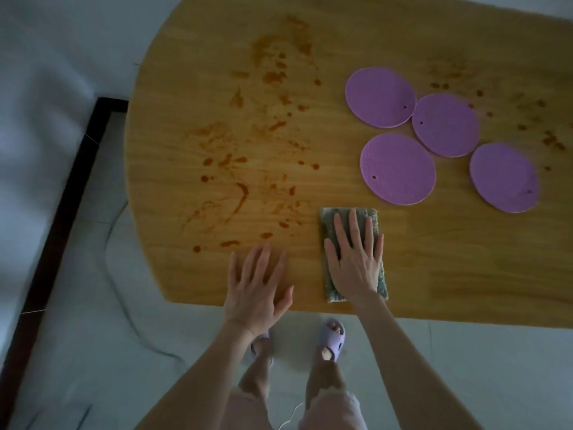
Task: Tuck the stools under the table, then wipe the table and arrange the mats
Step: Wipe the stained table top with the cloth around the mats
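Observation:
My right hand (353, 259) lies flat, fingers spread, pressing on a grey-green cloth (328, 218) near the front edge of the wooden table (434, 259). My left hand (257, 283) rests flat on the bare table to the cloth's left, holding nothing. Brown sauce stains (242, 193) cover the table's left half, and fainter ones (533, 116) sit at the far right. Several round purple mats (398, 169) lie scattered right of centre; two of them overlap slightly. No stools are visible.
Grey tiled floor (93, 305) surrounds the table. A dark door threshold (62, 193) runs along the left. A thin cable (124, 305) trails across the floor. My feet in lilac slippers (331, 339) stand at the table's front edge.

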